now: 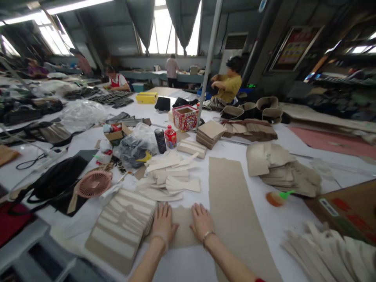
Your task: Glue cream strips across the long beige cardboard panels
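A small beige sheet (183, 229) lies flat on the white table in front of me. My left hand (163, 222) rests on its left part, fingers stretched out. On its right part lies my right hand (202, 222), palm down with the fingers spread, near a long beige panel (235, 203). Left of my left hand is a stack of beige pieces with pale strips on top (123, 225). Just beyond my hands is a loose pile of cream strips (170, 176). Under the palms the sheet is hidden.
To the left are a pink fan (94, 183) and a black bag (58, 178). An orange bottle with a green tip (277, 197), stacked beige pieces (282, 168) and a cardboard box (349, 207) are on the right. Further back stand a red bottle (170, 137) and a person in yellow (229, 84).
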Tool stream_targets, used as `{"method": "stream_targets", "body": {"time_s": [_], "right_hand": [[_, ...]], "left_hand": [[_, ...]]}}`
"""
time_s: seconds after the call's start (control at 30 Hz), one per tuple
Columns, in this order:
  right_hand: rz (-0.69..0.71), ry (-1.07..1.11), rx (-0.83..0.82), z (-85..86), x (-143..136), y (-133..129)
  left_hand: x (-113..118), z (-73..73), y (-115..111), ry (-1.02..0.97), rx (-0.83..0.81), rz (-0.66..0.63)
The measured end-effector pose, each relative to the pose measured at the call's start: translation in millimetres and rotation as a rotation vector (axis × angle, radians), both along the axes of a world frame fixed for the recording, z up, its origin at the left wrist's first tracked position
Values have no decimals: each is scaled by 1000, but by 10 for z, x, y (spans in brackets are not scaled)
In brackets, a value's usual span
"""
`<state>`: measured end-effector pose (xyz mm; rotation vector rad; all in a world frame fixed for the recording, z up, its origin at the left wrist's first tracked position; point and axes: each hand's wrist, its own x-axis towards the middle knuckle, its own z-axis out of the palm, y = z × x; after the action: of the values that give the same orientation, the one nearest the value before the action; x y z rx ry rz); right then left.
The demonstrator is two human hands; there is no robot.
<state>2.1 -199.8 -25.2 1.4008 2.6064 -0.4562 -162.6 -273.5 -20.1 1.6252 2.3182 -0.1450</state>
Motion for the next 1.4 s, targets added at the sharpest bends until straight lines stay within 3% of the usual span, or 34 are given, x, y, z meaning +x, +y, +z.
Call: {"method": "stream_targets", "body": {"time_s": [0.4,0.7,1.0,1.17,1.4], "right_hand": [[33,13,-142,-124,161,-482],[5,-3,-194,-135,311,-909],[-16,-40,-260,66,308,-931],[-36,-39,-255,16,329,-930],[-53,-5,-192,-218,367,-958]], "left_hand": [[214,21,-376,-98,-81,-37],[280,-128,-814,-168,-74,-60],[352,-249,-985,-112,96,226],[397,-289,-946,-142,153,235],[351,-408,-989,-71,335,144]]}}
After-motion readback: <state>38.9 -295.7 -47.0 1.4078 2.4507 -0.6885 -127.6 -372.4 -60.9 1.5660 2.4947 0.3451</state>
